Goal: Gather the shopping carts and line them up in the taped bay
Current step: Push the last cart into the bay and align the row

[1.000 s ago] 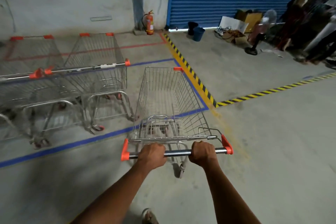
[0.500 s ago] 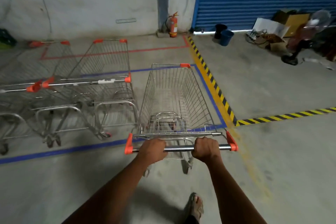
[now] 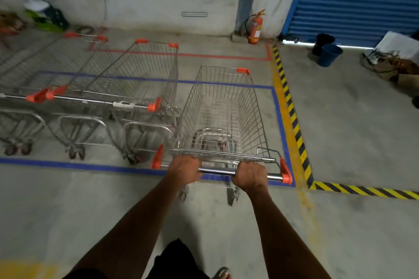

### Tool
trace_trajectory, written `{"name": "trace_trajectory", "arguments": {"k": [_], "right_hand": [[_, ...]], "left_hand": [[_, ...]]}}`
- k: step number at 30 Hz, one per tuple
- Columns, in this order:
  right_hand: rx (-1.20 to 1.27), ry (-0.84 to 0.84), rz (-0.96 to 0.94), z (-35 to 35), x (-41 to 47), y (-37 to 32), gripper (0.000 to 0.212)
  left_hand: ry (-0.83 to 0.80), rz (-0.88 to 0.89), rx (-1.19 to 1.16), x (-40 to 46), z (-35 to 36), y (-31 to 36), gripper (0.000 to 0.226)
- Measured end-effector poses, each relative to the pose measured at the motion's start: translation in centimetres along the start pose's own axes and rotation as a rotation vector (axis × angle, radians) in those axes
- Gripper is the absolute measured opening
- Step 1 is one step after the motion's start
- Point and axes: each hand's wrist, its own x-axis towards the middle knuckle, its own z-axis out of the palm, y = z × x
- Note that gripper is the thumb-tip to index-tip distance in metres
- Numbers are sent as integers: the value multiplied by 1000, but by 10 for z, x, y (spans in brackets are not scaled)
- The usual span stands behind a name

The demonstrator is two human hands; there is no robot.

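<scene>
From the head camera I see my left hand and right hand both clamped on the steel handlebar of the silver wire shopping cart with orange corner caps, its basket inside the blue-taped floor bay and its rear wheels on the near tape line. Two parked silver wire carts stand just beside it on the left, while bare floor, the yellow-black hazard stripe, a red fire extinguisher and a blue bucket lie rightward and ahead.
</scene>
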Motion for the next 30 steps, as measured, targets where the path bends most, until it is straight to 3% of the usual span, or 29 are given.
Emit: {"name": "trace_trajectory", "arguments": {"k": [8, 17, 30], "right_hand": [[-11, -52, -19, -26, 91, 26, 22], [-2, 8, 12, -40, 185, 25, 28], [11, 36, -4, -52, 261, 21, 28]], "left_hand": [[30, 28, -1, 88, -19, -6, 36], [12, 72, -52, 178, -47, -42, 34], [-3, 89, -18, 250, -69, -75, 33]]}}
